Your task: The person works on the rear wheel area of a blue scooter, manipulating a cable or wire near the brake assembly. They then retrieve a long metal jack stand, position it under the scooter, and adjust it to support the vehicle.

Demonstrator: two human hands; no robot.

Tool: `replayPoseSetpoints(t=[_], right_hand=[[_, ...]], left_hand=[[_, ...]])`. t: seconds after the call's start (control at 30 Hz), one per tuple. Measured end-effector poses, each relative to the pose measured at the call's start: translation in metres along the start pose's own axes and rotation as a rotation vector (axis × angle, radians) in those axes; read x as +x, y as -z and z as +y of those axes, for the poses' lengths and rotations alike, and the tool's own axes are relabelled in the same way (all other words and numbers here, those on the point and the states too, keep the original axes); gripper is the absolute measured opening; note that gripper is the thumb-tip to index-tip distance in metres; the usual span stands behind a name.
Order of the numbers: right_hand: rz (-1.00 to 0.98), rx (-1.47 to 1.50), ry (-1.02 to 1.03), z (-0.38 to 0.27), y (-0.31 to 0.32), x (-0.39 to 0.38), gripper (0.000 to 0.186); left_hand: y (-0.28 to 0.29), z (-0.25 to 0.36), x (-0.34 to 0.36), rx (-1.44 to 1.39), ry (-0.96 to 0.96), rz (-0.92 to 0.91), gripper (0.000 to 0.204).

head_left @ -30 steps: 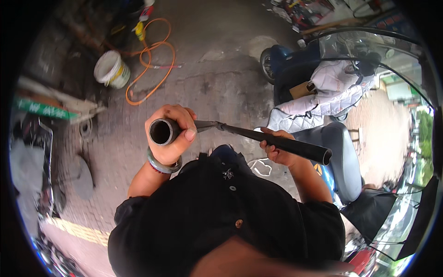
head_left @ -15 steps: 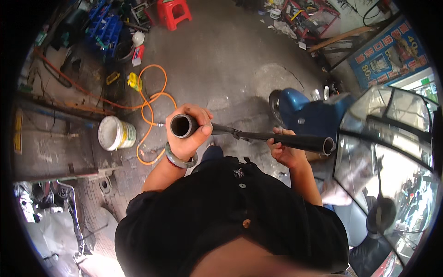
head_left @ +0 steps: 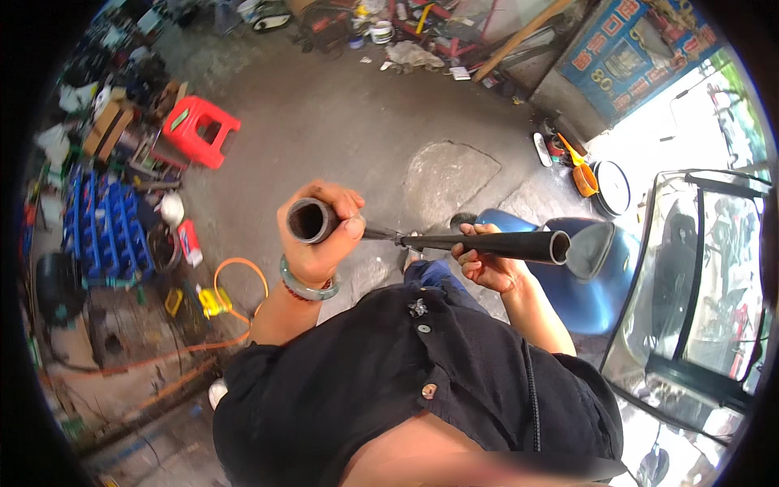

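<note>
My left hand [head_left: 324,258] is closed around a black metal tube [head_left: 310,221], its open round end turned up toward me. A bracelet circles that wrist. My right hand [head_left: 497,273] has its fingers curled round a second black metal tube [head_left: 531,246], which lies nearly level and points right with its open end. Between my hands, the two tubes come together at a narrow joint [head_left: 399,239] in front of my body. Whether they are fixed to each other there cannot be made out.
A blue scooter [head_left: 596,300] with a clear windshield frame [head_left: 690,268] stands close on my right. To the left are a red stool [head_left: 201,131], a blue rack [head_left: 109,227] and an orange hose [head_left: 242,264]. A dark-rimmed bucket [head_left: 612,188] and an orange scoop [head_left: 584,180] sit ahead right.
My view has turned to the right and moved forward. The stool and hose now lie further left and nearer, and the white bucket has left the view. Both hands keep their grip.
</note>
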State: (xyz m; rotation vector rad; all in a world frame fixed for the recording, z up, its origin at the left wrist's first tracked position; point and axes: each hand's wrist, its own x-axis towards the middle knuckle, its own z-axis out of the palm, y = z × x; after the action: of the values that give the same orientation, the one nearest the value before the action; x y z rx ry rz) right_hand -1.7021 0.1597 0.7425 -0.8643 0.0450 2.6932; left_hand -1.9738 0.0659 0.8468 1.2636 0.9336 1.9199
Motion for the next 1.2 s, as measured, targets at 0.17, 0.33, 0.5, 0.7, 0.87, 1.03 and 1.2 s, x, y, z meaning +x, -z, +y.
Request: replayPoseSetpoints(t=[0.17,0.33,0.5,0.7,0.87,1.03,1.2], right_hand=[[0.073,0.047,0.017,-0.122,-0.044,0.089,0.018],[0.120,-0.004,0.041,-0.246,-0.096,0.141,0.016],[0.033,0.082,0.064,-0.375,-0.134,0.194,0.018],[0.010,0.100,0.195,-0.534,-0.180,0.256,0.021],[0.042,0.089,0.270,-0.655,-0.228,0.281,0.022],[-0.043,0.091,0.277,-0.795,-0.255,0.303,0.024],[-0.030,-0.094,0.217,-0.946,-0.266,0.320,0.020]], left_hand=[[0.000,-0.089,0.138,0.045,0.024,-0.063,0.013],[-0.002,-0.147,0.277,0.052,0.008,-0.081,0.013],[-0.006,-0.207,0.416,-0.044,-0.003,-0.149,0.015],[-0.012,-0.303,0.602,-0.135,-0.003,-0.271,0.013],[-0.047,-0.361,0.749,-0.173,0.004,-0.246,0.013],[-0.103,-0.422,0.870,-0.224,-0.039,-0.304,0.013],[-0.159,-0.496,0.959,-0.085,-0.128,-0.259,0.018]])
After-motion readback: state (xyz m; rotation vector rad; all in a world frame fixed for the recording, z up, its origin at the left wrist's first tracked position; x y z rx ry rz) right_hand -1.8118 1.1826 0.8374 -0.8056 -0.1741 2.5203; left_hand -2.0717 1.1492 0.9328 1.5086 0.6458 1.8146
